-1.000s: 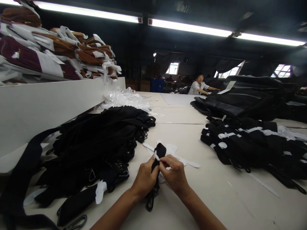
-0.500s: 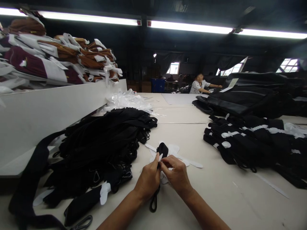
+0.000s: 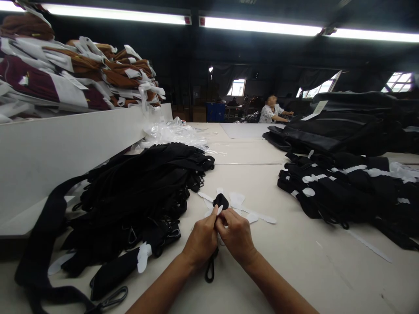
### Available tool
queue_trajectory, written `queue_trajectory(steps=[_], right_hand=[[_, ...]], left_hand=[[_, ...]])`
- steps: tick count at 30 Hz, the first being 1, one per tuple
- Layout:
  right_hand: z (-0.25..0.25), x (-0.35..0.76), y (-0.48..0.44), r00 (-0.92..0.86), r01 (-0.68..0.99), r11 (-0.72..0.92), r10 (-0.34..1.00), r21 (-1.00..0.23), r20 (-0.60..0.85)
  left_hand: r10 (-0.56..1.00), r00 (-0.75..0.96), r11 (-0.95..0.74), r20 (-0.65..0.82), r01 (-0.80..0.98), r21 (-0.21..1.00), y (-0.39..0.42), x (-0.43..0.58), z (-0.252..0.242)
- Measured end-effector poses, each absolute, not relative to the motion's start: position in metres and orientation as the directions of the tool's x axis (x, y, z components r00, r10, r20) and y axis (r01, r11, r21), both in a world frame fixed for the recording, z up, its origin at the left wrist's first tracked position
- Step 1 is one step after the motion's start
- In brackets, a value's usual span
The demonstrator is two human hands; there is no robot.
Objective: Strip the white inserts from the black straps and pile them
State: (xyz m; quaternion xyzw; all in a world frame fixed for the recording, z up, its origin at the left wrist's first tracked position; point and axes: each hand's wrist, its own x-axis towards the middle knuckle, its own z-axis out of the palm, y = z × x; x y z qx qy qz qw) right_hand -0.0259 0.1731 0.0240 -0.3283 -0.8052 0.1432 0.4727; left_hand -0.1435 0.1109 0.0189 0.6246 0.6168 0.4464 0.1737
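A folded black strap point(image 3: 221, 201) stands up between my two hands, with its dark hook point(image 3: 210, 272) hanging out below them. My left hand point(image 3: 202, 235) is closed around the strap, thumb on top. Pinched fingers of my right hand point(image 3: 236, 233) meet the left thumb at a small white strip point(image 3: 220, 210) lying against the strap. My palms hide where the strip and strap meet. On the table just beyond my hands lie several loose white strips point(image 3: 258, 215) with wavy edges.
At left lies a heap of black straps point(image 3: 140, 187) with metal hooks. More black straps with white strips point(image 3: 327, 187) lie at right, below black bags point(image 3: 340, 126). A white partition point(image 3: 81, 144) holds bundled brown and maroon garments point(image 3: 85, 74). A person point(image 3: 271, 111) works far back.
My right hand has drawn in closer to my left, its fingers bunching tighter at the strip. The strap's top sits slightly lower. My view has tilted a little.
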Motion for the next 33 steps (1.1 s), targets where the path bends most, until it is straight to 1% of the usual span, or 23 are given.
queue_trajectory(steps=[2, 5, 8, 11, 14, 19, 21, 23, 28, 30, 33], right_hand=[[0.025, -0.024, 0.176, -0.301, 0.377, 0.713, 0.698, -0.591, 0.65], [0.027, -0.02, 0.18, -0.264, 0.321, 0.65, 0.76, -0.689, 0.594], [0.029, -0.017, 0.182, -0.264, 0.251, 0.591, 0.804, -0.767, 0.533], [0.03, -0.017, 0.183, -0.268, 0.203, 0.553, 0.825, -0.808, 0.497], [0.031, -0.019, 0.182, -0.272, 0.175, 0.523, 0.84, -0.834, 0.47], [0.033, -0.02, 0.18, -0.236, 0.111, 0.481, 0.863, -0.87, 0.447], [0.036, -0.019, 0.183, -0.209, 0.055, 0.446, 0.88, -0.893, 0.427], [0.04, -0.015, 0.188, -0.182, -0.015, 0.381, 0.908, -0.924, 0.377], [0.042, 0.002, 0.212, -0.133, -0.145, 0.125, 0.98, -0.981, 0.145], [0.041, 0.008, 0.219, -0.17, -0.173, 0.027, 0.984, -0.985, 0.057], [0.046, 0.012, 0.218, -0.289, -0.196, -0.086, 0.957, -0.977, -0.026]], left_hand=[[0.923, -0.198, -0.183, 0.331, 0.531, 0.828, 0.113, -0.143, 0.021], [0.926, -0.245, -0.19, 0.288, 0.356, 0.915, 0.118, -0.141, 0.024], [0.945, -0.23, -0.193, 0.232, 0.179, 0.965, 0.125, -0.141, 0.022], [0.963, -0.197, -0.18, 0.185, 0.044, 0.983, 0.127, -0.141, 0.02], [0.972, -0.192, -0.144, 0.135, -0.037, 0.989, 0.126, -0.14, 0.019], [0.971, -0.238, -0.065, 0.024, -0.165, 0.984, 0.127, -0.14, 0.018], [0.962, -0.272, -0.029, -0.022, -0.183, 0.983, 0.128, -0.142, 0.02], [0.95, -0.312, -0.031, -0.023, -0.167, 0.986, 0.127, -0.144, 0.025], [0.913, -0.408, -0.063, -0.001, -0.144, 0.988, 0.121, -0.15, 0.038], [0.902, -0.431, -0.093, 0.033, -0.119, 0.989, 0.121, -0.152, 0.039], [0.886, -0.449, -0.154, 0.115, -0.052, 0.987, 0.123, -0.154, 0.036]])
